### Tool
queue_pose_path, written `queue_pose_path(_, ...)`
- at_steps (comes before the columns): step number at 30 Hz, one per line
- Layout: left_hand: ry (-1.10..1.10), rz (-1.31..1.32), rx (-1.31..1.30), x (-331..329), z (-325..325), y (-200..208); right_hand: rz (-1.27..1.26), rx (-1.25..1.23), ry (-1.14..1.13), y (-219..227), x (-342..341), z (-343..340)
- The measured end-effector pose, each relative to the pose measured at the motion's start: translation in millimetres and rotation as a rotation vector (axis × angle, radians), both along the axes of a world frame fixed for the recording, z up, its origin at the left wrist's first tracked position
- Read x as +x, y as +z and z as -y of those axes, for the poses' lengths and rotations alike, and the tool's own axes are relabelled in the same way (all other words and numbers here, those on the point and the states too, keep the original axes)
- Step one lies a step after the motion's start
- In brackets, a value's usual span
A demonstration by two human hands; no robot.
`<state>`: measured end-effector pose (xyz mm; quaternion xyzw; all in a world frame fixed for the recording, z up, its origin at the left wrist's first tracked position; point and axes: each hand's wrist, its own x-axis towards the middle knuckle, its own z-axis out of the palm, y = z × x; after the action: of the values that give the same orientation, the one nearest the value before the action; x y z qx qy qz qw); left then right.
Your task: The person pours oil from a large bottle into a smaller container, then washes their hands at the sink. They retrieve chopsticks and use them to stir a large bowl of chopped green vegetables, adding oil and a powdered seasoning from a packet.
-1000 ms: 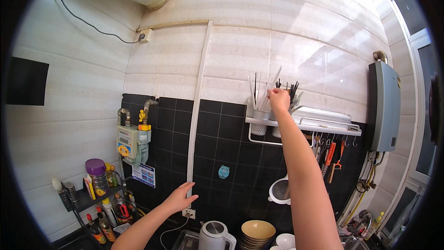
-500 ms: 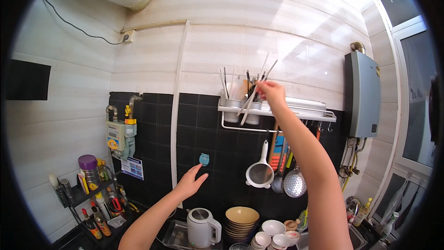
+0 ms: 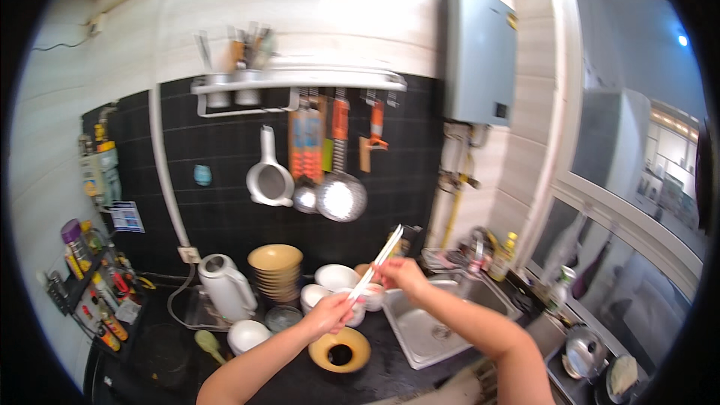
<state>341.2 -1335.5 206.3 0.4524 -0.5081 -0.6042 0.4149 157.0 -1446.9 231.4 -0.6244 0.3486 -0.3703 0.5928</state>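
Left hand [image 3: 330,315], fingers closed round the lower end of the pale chopsticks [image 3: 366,278]; right hand [image 3: 403,274] bunched against them higher up, blur hiding whether its fingers grip, and they slant above the dark surface [image 3: 382,384] by white bowls [image 3: 337,277]

The right hand [image 3: 401,274] has dropped from the utensil cups to six o'clock, bringing the pale chopsticks [image 3: 369,276]; the left hand [image 3: 330,313] now holds their near ends. Below, a dark-centred yellow bowl [image 3: 318,351] has come into view.
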Motion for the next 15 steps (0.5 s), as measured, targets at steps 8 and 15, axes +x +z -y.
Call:
queue_pose_path(8, -0.09, 0.016, 0.667, -167.6, 35.8, -165.4, -0.029, 0.687, -0.34, -261.4, -271.8, -52.1)
queue_pose_path(15, 0.018, 0.151, 0.661, -240.5, 117.8, -214.2, 0.096, 0.726, -0.606, -294.9, -344.2, -20.7)
